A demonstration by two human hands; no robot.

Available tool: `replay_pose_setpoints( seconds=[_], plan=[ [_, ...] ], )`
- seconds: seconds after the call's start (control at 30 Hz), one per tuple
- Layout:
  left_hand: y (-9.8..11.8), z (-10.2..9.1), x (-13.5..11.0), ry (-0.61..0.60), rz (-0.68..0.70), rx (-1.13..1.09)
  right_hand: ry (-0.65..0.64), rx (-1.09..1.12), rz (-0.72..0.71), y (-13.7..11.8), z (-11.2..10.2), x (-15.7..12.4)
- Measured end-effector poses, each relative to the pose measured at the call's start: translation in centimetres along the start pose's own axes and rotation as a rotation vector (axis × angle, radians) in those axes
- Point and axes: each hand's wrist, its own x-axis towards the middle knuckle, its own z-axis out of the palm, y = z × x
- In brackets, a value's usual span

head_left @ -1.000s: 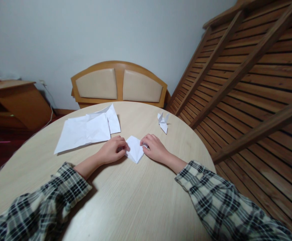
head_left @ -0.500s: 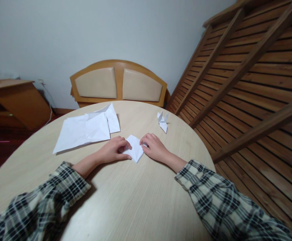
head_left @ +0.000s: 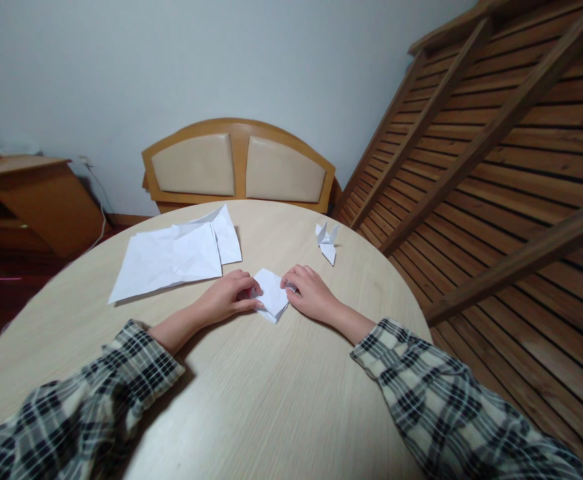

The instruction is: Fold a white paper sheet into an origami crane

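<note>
A small folded piece of white paper (head_left: 273, 297) lies on the round light-wood table (head_left: 251, 400), between my two hands. My left hand (head_left: 227, 297) rests on its left edge with the fingers curled and the thumb pressed along the lower left flap. My right hand (head_left: 309, 294) pins the right corner with bent fingertips. Both sleeves are checked flannel.
Several loose white sheets (head_left: 171, 260) lie on the table to the far left. A small finished paper figure (head_left: 326, 242) stands at the far right. A wooden chair with padded back (head_left: 236, 170) faces me. Slatted wooden panelling (head_left: 496, 147) leans on the right; a low cabinet (head_left: 26, 200) stands left.
My left thumb has slid right along the lower left flap, folding it inward, so the paper looks narrower. My right hand has hardly moved.
</note>
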Motion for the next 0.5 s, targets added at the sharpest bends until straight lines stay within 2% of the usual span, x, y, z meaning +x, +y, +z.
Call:
replay_pose_setpoints(
  seconds=[0.07, 0.23, 0.33, 0.4, 0.5],
  plan=[
    [0.2, -0.1, 0.0, 0.007, 0.045, 0.067, -0.008, 0.009, 0.004, 0.1, -0.1, 0.1],
    [1.0, -0.5, -0.2, -0.033, 0.259, 0.431, -0.031, 0.033, 0.018, 0.1, -0.4, 0.4],
    [1.5, -0.6, -0.3, -0.056, 0.335, 0.567, -0.03, 0.032, 0.022, 0.1, -0.5, 0.5],
    [1.7, -0.6, -0.4, -0.035, 0.343, 0.579, -0.026, 0.03, 0.019, -0.1, -0.5, 0.5],
    [1.8, -0.4, -0.4, 0.058, 0.272, 0.523, -0.012, 0.028, 0.002, -0.3, -0.7, 0.5]
  ],
)
